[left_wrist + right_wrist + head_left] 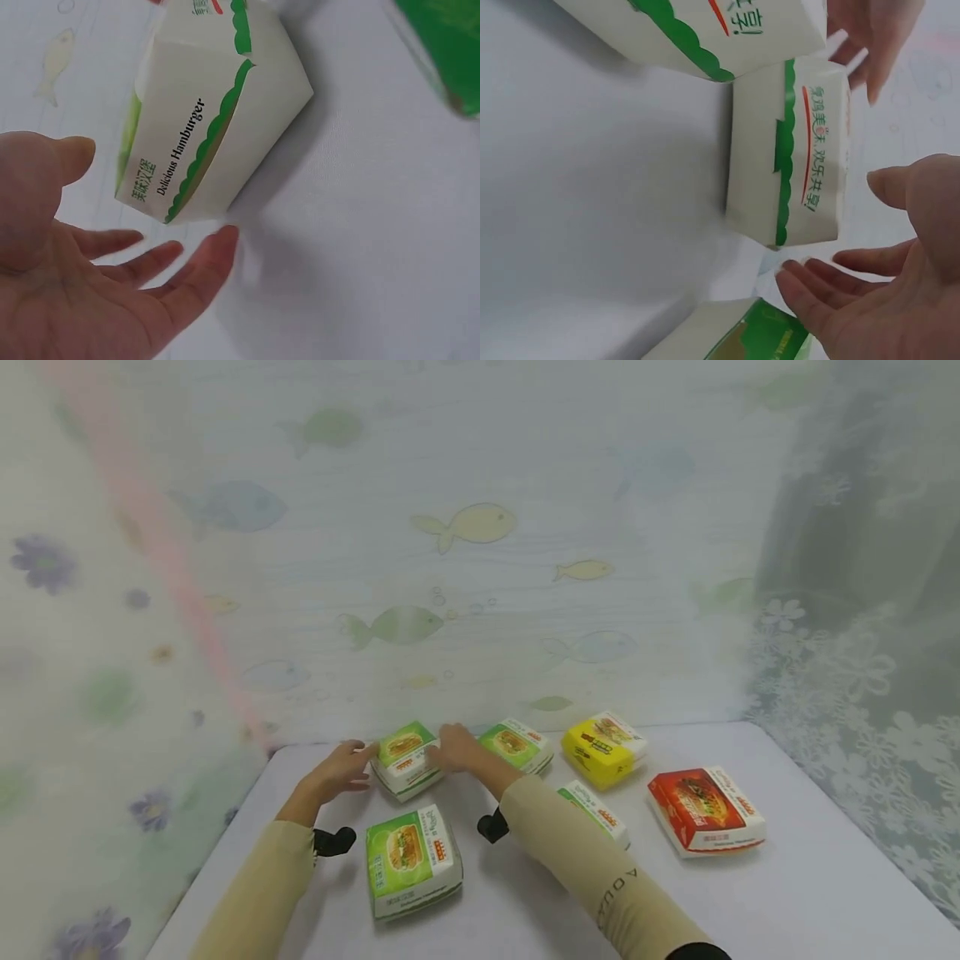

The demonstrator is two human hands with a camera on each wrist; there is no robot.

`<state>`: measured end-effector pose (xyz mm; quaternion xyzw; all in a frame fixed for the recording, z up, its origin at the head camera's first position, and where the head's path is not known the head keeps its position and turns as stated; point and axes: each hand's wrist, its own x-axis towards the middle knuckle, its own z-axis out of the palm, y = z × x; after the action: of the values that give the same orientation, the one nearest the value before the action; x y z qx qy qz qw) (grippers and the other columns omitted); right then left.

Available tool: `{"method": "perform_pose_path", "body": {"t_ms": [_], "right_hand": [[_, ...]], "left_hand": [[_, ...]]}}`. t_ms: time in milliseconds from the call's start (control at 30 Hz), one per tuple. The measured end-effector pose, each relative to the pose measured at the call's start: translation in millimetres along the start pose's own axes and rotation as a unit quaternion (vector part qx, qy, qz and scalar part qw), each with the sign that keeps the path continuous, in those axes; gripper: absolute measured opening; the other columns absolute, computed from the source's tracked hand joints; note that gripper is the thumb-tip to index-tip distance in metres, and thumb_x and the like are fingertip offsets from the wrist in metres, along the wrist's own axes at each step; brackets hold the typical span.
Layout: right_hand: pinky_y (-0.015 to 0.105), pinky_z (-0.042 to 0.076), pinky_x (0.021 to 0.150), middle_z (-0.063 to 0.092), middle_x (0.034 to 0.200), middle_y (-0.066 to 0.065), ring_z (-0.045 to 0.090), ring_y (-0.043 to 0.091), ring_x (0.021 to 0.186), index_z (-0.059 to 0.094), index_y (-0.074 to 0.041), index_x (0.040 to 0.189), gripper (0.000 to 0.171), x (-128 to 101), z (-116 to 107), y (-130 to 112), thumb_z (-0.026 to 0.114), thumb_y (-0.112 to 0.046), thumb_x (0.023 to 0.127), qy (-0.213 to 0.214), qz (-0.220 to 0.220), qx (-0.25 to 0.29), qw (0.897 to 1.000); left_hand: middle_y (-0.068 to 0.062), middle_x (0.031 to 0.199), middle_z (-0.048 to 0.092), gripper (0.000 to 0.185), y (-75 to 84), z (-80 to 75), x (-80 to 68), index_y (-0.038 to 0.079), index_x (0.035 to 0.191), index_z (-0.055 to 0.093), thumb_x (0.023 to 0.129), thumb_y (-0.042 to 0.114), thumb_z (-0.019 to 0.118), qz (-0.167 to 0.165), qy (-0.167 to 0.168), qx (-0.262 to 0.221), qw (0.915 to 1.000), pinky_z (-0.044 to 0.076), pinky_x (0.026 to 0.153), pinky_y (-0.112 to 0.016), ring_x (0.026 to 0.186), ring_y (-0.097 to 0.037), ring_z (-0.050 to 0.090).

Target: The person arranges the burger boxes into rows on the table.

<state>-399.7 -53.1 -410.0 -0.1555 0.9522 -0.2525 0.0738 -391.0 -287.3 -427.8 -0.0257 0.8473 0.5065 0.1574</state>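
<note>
Fingers [187, 266] of both hands flank green burger box [406, 758], not gripping.

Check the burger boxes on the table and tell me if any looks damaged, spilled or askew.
Nothing stands out. All six boxes sit closed and intact on the white table, though at mixed angles. The left hand and right hand, both open, flank the far green box; contact is unclear. One green box is partly hidden by the right sleeve.
</note>
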Motion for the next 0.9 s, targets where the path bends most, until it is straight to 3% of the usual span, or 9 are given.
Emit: {"method": "perform_pose_path", "body": {"t_ms": [133,267,400,500,667,900], "right_hand": [[0.046,0.044,0.111,0.053,0.145,0.023,0.05,0.035,0.135,0.047,0.008,0.144,0.053,2,-5,2,0.046,-0.03,0.109,-0.017,0.007,0.007,1.0],[0.046,0.04,0.115,0.048,0.151,0.023,0.046,0.036,0.14,0.041,0.008,0.15,0.055,3,-5,5,0.043,-0.029,0.109,-0.029,0.016,0.022,0.999],[0.046,0.046,0.109,0.055,0.142,0.022,0.054,0.033,0.131,0.045,0.007,0.146,0.053,2,-3,7,0.044,-0.03,0.108,-0.037,0.025,0.022,0.999],[0.044,0.051,0.099,0.062,0.125,0.019,0.06,0.03,0.114,0.053,0.005,0.135,0.045,0,-2,7,0.048,-0.031,0.108,-0.035,0.026,0.023,0.999],[0.04,0.052,0.081,0.063,0.103,0.014,0.057,0.024,0.09,0.06,0.003,0.116,0.038,-5,1,3,0.057,-0.033,0.104,-0.021,0.031,0.042,0.998],[0.04,0.053,0.089,0.062,0.122,0.017,0.055,0.023,0.099,0.054,0.005,0.137,0.056,-9,6,-4,0.06,-0.038,0.102,-0.02,0.044,0.032,0.998]], "left_hand": [[-0.039,0.158,0.016,0.084,3.8,4.5,-4.7,-0.016,0.155,0.001,0.11,0.04,0.044,-0.029,-0.022,-0.003,0.9993,0.049,0.106,-0.051,0.136,-0.051,0.043],[-0.038,0.156,0.023,0.09,5.0,11.0,-7.8,-0.019,0.153,0.006,0.107,0.046,0.048,-0.042,-0.034,0.02,0.9983,0.052,0.102,-0.05,0.127,-0.046,0.053],[-0.035,0.151,0.035,0.087,7.0,14.2,-9.4,-0.017,0.153,0.011,0.107,0.045,0.049,-0.042,-0.05,0.026,0.9975,0.055,0.098,-0.049,0.121,-0.042,0.058],[-0.032,0.146,0.042,0.077,7.9,13.2,-8.7,-0.016,0.153,0.017,0.109,0.04,0.046,-0.032,-0.06,0.023,0.9974,0.054,0.098,-0.049,0.119,-0.04,0.058],[-0.026,0.136,0.051,0.059,6.4,7.0,-2.3,-0.013,0.151,0.028,0.113,0.03,0.039,-0.012,-0.072,0.001,0.9973,0.054,0.1,-0.048,0.118,-0.036,0.057],[-0.025,0.135,0.053,0.056,1.3,2.2,6.6,-0.012,0.153,0.026,0.113,0.027,0.034,0.006,-0.08,-0.009,0.9967,0.054,0.1,-0.047,0.117,-0.033,0.057]]}}
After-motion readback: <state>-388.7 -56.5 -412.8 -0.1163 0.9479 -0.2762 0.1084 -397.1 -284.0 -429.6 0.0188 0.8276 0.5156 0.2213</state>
